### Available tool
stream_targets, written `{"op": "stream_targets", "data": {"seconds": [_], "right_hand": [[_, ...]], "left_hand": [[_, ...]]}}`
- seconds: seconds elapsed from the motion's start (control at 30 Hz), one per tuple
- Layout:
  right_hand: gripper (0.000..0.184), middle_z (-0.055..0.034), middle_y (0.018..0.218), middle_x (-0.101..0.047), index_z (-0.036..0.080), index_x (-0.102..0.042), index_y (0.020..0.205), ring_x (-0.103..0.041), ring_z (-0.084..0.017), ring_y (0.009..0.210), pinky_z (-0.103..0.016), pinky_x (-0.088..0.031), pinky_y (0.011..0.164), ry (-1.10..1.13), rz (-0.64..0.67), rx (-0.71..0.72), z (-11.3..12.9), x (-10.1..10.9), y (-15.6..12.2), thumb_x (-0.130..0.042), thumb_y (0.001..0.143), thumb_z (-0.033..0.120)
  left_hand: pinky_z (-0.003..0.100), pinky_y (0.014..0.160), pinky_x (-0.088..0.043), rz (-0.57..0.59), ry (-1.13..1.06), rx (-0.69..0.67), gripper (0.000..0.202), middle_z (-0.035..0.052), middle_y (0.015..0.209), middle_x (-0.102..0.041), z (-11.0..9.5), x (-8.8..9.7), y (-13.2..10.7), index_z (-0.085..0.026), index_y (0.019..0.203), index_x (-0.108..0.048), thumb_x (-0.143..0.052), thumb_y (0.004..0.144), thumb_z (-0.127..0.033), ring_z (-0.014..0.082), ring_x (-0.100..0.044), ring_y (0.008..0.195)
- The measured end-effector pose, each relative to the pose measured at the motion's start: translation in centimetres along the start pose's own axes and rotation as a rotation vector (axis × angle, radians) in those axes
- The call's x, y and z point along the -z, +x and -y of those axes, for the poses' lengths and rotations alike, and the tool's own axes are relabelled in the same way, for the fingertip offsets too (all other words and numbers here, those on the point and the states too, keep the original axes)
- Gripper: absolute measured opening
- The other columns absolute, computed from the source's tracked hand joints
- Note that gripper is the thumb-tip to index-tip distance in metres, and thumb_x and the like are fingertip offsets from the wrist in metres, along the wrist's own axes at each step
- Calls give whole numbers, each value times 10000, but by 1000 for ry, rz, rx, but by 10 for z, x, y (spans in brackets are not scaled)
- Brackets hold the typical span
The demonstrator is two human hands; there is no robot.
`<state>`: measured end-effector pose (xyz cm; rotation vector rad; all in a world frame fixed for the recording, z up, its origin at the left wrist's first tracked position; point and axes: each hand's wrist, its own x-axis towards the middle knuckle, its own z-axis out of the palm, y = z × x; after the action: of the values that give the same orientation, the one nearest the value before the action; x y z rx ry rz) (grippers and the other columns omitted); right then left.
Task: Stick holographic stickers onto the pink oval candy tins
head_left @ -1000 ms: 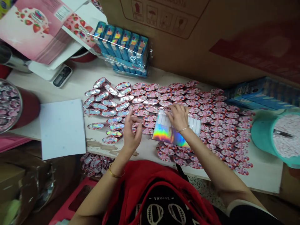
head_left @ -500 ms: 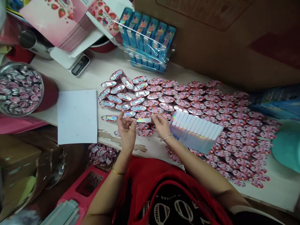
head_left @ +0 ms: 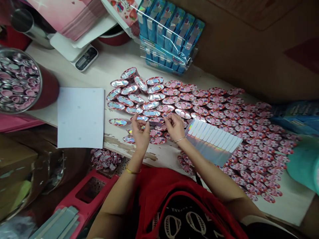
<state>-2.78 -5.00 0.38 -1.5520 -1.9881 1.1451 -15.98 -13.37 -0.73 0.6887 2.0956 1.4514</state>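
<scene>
We seem to be at positioning one narrow strip [head_left: 155,123], apparently pinched by our left hand's [head_left: 141,134] fingers above the oval packs [head_left: 171,100]; our right hand's [head_left: 175,127] fingers are narrow, their grip unclear. The label sheet [head_left: 208,147] lies alongside. Careful alignment seems called for.

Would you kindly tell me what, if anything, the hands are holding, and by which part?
The left hand pinches a shiny strip by its left end; whether the right hand touches its other end is unclear.
</scene>
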Motion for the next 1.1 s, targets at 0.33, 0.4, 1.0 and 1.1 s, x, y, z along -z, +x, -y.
{"op": "stream_targets", "data": {"seconds": [0.33, 0.4, 1.0, 1.1], "right_hand": [[297, -15, 747, -563, 204, -573, 722, -520, -164, 764, -300, -400, 742, 186, 53, -12, -1, -7, -7, -525, 908, 430], [257, -15, 751, -570, 207, -554, 714, -519, -166, 767, -303, -391, 745, 147, 44, -3, -2, -9, -5, -524, 908, 373], [348, -124, 1161, -605, 195, -530, 1247, -488, -271, 1077, -400, -337, 933, -273, 51, 158, -6, -13, 3, -443, 918, 270], [381, -126, 1133, -604, 190, -534, 1240, -522, -242, 1042, -377, -392, 928, -30, -62, 88, -2, -3, -3, -447, 943, 412]], "left_hand": [[223, 640, -450, 29, -165, 13, 602, -19, 791, -524, -21, 1, -1, -247, 1350, -447, -703, 807, -294, 92, -503, 669], [234, 662, -456, 22, -109, -8, 596, -16, 788, -529, -15, 1, 1, -233, 1352, -449, -692, 810, -282, 99, -513, 680], [414, 933, -366, -27, 473, -271, 390, 99, 1026, -573, 5, -1, 6, -166, 1167, -558, -630, 795, -256, 250, -508, 1016], [377, 932, -396, -37, 302, -319, 231, 66, 979, -555, -17, 13, 1, -189, 972, -558, -664, 817, -324, 208, -515, 997]]}}
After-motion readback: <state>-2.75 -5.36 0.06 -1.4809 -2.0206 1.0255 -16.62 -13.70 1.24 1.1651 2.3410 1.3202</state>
